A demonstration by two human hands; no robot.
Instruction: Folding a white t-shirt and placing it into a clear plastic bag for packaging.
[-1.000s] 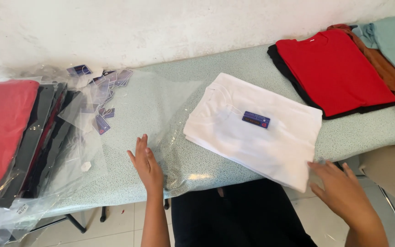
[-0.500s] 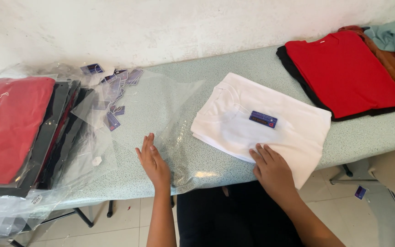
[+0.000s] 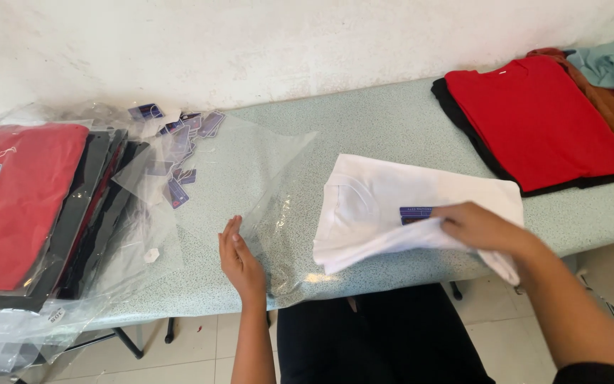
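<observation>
Right hand (image 3: 479, 227) grips the folded white shirt (image 3: 378, 210) beside the clear bag (image 3: 250, 178); left hand (image 3: 239, 259) lies flat and released on the bag. Dragged one-handed, the fold could slump apart.

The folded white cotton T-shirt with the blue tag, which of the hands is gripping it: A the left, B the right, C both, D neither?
B: the right hand grips the folded white T-shirt, while the left hand rests on the clear plastic bag.

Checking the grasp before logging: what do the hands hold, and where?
Right hand grips the white folded shirt at its near edge; left hand rests flat on the clear bag.
</observation>
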